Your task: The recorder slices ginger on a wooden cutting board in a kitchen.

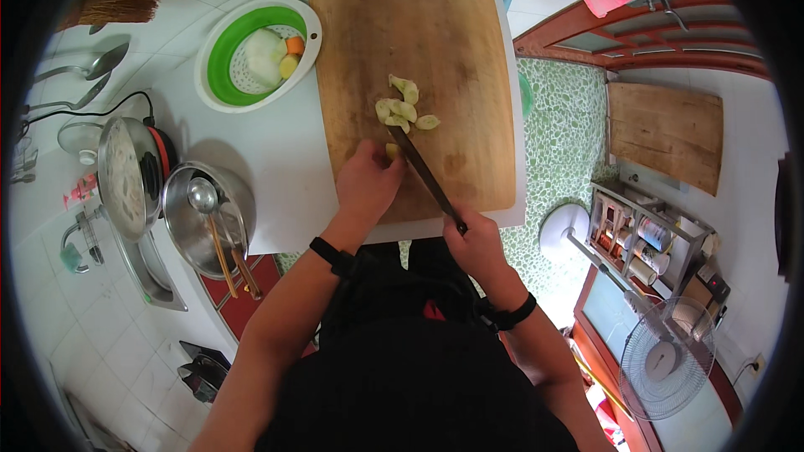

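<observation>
My right hand [476, 244] is closed round the handle of a kitchen knife [425, 172], its dark blade slanting up and left across the wooden cutting board [360, 42]. Close to the blade, my left hand [368, 177] has its fingers bent around a short piece of pale yellow-green vegetable [392, 151] and presses it to the board. Several slanted pale green vegetable slices [400, 107] lie in a loose cluster just beyond the knife tip. I cannot tell which vegetable it is.
Left of the board stands a green-and-white colander [219, 59] holding white, orange and yellow pieces. Nearer me are a steel bowl [180, 226] with a ladle [203, 195] and a lidded pan [126, 176]. A fan [667, 360] stands far right; a second board [666, 130] leans on the wall.
</observation>
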Available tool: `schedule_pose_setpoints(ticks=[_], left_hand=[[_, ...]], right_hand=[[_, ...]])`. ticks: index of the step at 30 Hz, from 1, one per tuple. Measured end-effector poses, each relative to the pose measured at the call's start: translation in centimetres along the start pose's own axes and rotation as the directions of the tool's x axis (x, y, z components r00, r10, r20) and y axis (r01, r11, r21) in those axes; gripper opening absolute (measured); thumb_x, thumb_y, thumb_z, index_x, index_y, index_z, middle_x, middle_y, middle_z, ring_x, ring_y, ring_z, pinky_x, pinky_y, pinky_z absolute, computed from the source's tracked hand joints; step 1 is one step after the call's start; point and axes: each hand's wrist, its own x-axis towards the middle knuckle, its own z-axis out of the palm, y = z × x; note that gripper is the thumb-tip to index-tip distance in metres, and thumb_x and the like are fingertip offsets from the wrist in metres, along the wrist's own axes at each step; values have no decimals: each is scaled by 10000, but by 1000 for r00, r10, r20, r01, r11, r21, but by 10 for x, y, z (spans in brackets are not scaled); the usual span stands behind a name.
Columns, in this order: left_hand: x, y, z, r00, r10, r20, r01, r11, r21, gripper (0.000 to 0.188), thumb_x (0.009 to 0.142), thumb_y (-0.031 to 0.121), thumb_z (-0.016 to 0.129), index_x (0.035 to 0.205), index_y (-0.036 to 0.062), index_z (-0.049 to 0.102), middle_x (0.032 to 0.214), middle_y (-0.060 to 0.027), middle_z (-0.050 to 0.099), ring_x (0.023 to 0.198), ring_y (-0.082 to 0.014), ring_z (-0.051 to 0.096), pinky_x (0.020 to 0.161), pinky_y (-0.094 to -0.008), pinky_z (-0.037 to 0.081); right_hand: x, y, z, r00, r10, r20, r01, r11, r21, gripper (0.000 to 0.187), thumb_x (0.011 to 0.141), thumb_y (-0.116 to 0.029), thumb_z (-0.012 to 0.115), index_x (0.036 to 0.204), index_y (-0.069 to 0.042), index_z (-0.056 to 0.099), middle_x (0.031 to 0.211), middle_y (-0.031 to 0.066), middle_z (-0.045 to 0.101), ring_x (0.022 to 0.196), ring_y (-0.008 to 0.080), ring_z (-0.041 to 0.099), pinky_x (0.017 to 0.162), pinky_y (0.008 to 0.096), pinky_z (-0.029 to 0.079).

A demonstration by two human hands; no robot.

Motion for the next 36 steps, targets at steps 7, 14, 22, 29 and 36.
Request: schedule_pose_setpoints(ticks=[7, 14, 22, 29, 36], left_hand=[[8, 7, -10, 964, 262, -33, -258, 961, 93, 257, 794, 180, 791, 990, 59, 676, 943, -125, 674, 853, -352, 694, 726, -459, 553], [24, -17, -24, 813, 554, 179, -582, 783, 219, 356, 758, 43, 741, 1094, 77, 629, 1148, -114, 598, 980, -353, 648, 784, -440, 541], [9, -29, -5, 996, -45, -76, 26, 971, -237, 203, 869, 106, 753, 1008, 17, 635, 766, -113, 698, 673, -254, 699, 646, -391, 557], [17, -13, -17, 988, -104, 112, 116, 988, -104, 138, 877, 75, 699, 797, -30, 660, 674, -123, 704, 565, -215, 696, 550, -356, 545], [12, -14, -16, 984, -82, 158, 126, 948, -291, 117, 889, 41, 660, 845, -43, 728, 637, -92, 687, 532, -178, 682, 501, -325, 529]], right_hand=[[-2, 0, -1, 1000, -11, -25, 11, 1000, 1, 302, 914, -125, 687, 1197, -22, 710, 930, 236, 733, 847, 415, 730, 747, 457, 586], [-2, 0, -1, 997, -72, -42, 71, 997, -10, 308, 938, -133, 688, 1221, -13, 704, 838, 224, 715, 737, 347, 726, 689, 392, 565], [-3, -16, -8, 1000, -7, 3, 7, 994, -109, 321, 912, -136, 694, 1227, -74, 698, 967, 211, 742, 852, 405, 730, 754, 465, 593], [-12, -24, -5, 998, -33, 46, 45, 960, -275, 366, 921, -155, 692, 1283, -107, 676, 926, 157, 731, 808, 371, 726, 697, 454, 585], [-20, -29, -5, 996, -16, 82, 41, 948, -315, 399, 911, -144, 692, 1305, -89, 663, 911, 162, 720, 773, 368, 718, 685, 454, 588]])
